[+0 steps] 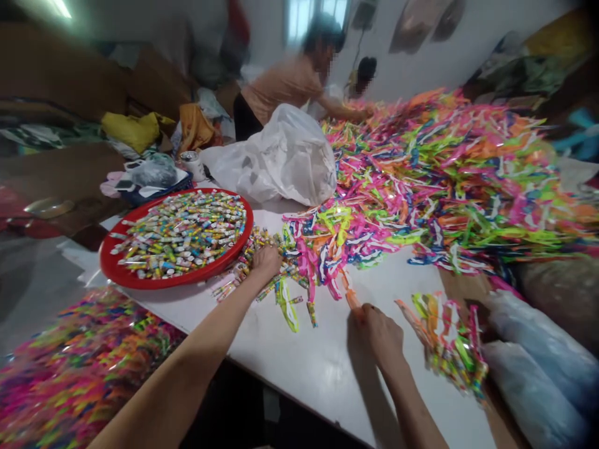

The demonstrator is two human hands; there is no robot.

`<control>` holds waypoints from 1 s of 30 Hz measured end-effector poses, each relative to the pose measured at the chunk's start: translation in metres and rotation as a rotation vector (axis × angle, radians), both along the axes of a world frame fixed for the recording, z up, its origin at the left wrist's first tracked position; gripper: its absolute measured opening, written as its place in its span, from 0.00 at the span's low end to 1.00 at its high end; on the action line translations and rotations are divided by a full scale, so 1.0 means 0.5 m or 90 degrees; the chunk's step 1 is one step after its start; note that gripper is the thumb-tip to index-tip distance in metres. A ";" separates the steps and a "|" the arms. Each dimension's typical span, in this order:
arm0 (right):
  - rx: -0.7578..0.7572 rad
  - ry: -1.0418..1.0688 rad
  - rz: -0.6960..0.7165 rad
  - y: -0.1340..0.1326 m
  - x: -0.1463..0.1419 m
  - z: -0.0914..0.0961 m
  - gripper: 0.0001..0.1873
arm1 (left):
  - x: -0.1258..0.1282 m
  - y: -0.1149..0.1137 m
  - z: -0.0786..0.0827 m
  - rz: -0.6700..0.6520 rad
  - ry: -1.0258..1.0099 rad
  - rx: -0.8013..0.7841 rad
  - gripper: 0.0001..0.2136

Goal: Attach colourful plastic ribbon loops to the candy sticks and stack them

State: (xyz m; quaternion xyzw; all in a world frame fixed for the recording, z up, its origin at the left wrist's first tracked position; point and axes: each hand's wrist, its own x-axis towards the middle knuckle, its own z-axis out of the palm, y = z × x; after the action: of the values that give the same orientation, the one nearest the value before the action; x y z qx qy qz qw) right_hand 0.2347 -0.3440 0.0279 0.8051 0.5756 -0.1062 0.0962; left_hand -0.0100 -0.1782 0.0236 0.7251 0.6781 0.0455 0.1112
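Head cam: left hand (266, 260) is down in the loose tubes (289, 274) beside the red tub (159, 282). Fingers look curled, but the tips are buried, so can't tell if it's got one. Right hand (381, 330) is closed on the near end of an orange strip (352, 300), over the worktop (322, 358) in from its near edge; the fingers cover that end.

The tub sits at the left edge and hides some of it. The strip pile (444, 168) buries the far right part, pretty smeary toward the back. A bunch (452, 340) lies by the right edge, next to clear bags (528, 386) that the frame cuts off. A white bag (281, 159) partly blocks a leaning co-worker (285, 87).
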 end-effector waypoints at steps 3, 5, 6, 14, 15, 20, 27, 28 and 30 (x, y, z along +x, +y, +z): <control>0.066 -0.002 0.004 0.024 -0.041 0.029 0.13 | 0.028 0.017 -0.008 0.046 0.017 -0.015 0.15; 0.131 0.023 0.111 0.066 -0.095 0.042 0.13 | 0.030 0.020 -0.007 0.069 0.021 -0.018 0.17; 0.150 0.043 0.194 0.091 -0.129 0.044 0.14 | 0.029 0.019 -0.006 0.078 0.022 -0.018 0.18; 0.057 0.068 0.388 0.228 -0.286 0.012 0.18 | 0.036 0.015 -0.006 0.047 0.035 -0.022 0.18; 0.054 0.066 0.387 0.228 -0.280 0.012 0.17 | 0.035 0.018 -0.008 0.043 0.032 -0.024 0.17; 0.045 0.045 0.335 0.210 -0.233 0.019 0.16 | 0.008 0.029 -0.017 0.009 -0.009 -0.050 0.15; 0.098 0.045 0.364 0.221 -0.257 0.019 0.13 | -0.008 0.034 -0.018 0.016 -0.066 -0.091 0.15; 0.099 0.047 0.404 0.222 -0.269 0.019 0.12 | -0.006 0.037 -0.014 0.021 -0.080 -0.099 0.15; 0.095 0.052 0.476 0.222 -0.294 0.016 0.12 | -0.005 0.045 -0.003 0.032 -0.116 -0.111 0.15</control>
State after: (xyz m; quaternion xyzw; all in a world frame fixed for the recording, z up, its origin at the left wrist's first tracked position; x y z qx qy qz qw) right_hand 0.0879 -0.2331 0.0358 0.5397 0.8389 -0.0537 0.0467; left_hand -0.0125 -0.1556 0.0223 0.6882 0.6847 0.0550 0.2336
